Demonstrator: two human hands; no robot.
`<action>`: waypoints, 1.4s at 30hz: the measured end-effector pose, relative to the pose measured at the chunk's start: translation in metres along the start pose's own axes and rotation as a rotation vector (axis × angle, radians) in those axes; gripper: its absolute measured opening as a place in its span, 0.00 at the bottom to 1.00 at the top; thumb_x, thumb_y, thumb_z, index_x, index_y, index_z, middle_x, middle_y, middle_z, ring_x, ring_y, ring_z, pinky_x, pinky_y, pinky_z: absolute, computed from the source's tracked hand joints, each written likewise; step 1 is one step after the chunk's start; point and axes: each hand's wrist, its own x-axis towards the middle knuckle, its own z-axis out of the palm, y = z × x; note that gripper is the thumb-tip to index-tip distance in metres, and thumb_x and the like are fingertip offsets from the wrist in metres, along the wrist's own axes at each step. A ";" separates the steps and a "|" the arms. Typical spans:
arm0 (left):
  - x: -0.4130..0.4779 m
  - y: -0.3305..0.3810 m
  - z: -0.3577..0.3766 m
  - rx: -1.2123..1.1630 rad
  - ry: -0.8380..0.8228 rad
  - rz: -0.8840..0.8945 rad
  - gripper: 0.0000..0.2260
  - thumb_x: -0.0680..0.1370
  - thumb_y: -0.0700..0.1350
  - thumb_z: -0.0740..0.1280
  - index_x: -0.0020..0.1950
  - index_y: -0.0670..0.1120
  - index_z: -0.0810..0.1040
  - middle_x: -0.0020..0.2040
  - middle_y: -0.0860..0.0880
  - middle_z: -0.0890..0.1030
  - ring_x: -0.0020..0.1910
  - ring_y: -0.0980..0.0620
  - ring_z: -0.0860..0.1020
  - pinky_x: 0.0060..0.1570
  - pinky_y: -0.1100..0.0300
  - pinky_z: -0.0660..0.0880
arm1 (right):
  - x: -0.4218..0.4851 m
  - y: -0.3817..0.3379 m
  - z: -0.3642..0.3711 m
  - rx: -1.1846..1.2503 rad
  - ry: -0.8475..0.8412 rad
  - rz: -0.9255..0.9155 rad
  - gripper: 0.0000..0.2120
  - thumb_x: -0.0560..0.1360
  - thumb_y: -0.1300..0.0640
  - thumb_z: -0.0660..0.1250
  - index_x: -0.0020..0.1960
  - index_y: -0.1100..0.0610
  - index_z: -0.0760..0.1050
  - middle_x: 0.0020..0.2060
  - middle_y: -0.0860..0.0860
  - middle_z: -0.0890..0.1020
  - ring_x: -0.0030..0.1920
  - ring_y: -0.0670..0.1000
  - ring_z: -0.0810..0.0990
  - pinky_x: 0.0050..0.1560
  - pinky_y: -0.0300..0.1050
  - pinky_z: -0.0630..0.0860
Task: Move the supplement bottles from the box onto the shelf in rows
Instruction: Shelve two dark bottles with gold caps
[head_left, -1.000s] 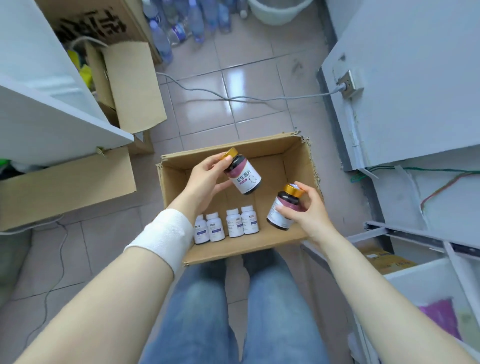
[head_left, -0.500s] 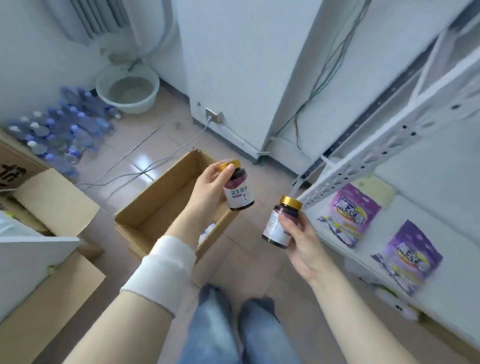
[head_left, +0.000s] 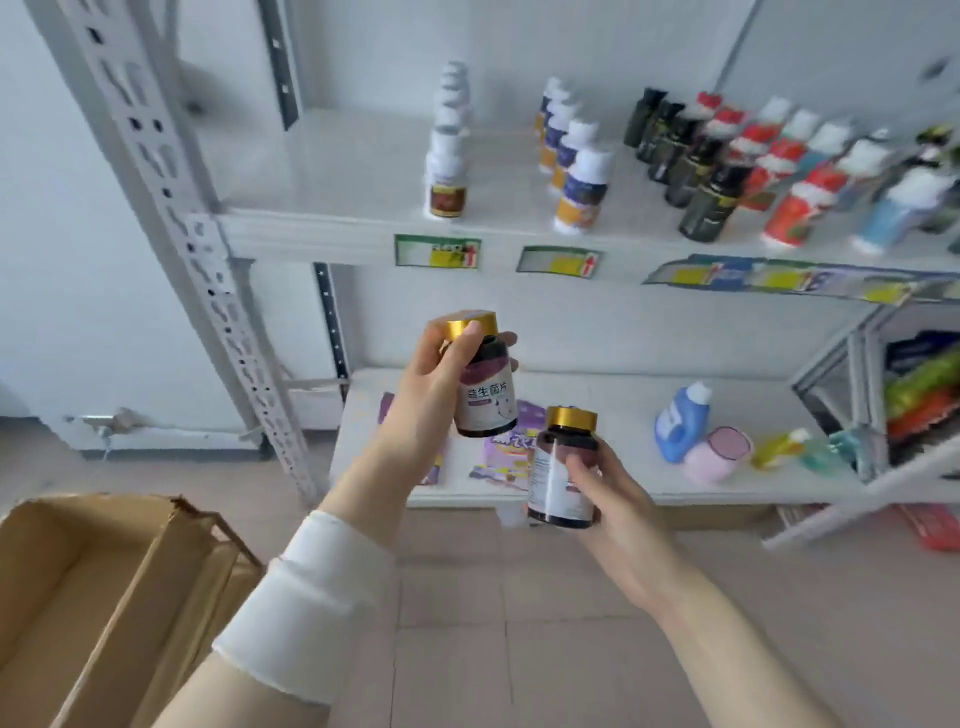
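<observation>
Upper shelf has bare room left of its bottle rows. Left hand grips one dark bottle below that shelf edge; right hand grips another bottle, lower.

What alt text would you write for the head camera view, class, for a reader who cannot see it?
A person's left hand and right hand each hold a dark, gold-capped supplement bottle up before a white metal shelf already lined with rows of bottles. An open cardboard box sits at lower left.

The upper shelf lies bare left of the bottle rows, which crowd its right.
</observation>
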 end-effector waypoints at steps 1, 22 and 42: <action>0.001 -0.002 0.033 0.007 -0.041 -0.002 0.06 0.81 0.45 0.57 0.51 0.48 0.73 0.44 0.51 0.84 0.40 0.54 0.83 0.44 0.59 0.79 | -0.011 -0.015 -0.027 -0.014 0.005 -0.023 0.42 0.50 0.36 0.79 0.60 0.51 0.74 0.51 0.46 0.83 0.56 0.48 0.81 0.56 0.49 0.76; 0.185 -0.006 0.479 0.159 -0.555 0.102 0.08 0.78 0.51 0.63 0.53 0.49 0.76 0.54 0.48 0.82 0.53 0.52 0.81 0.60 0.51 0.75 | -0.006 -0.289 -0.392 -0.259 0.428 -0.414 0.38 0.48 0.37 0.80 0.55 0.51 0.78 0.53 0.50 0.84 0.56 0.49 0.81 0.59 0.48 0.74; 0.388 -0.084 0.744 0.659 -0.534 0.181 0.12 0.76 0.52 0.66 0.59 0.52 0.75 0.58 0.46 0.78 0.57 0.48 0.78 0.51 0.60 0.74 | 0.122 -0.477 -0.671 -0.517 0.358 -0.368 0.22 0.70 0.64 0.70 0.63 0.55 0.72 0.56 0.53 0.80 0.58 0.52 0.79 0.59 0.49 0.76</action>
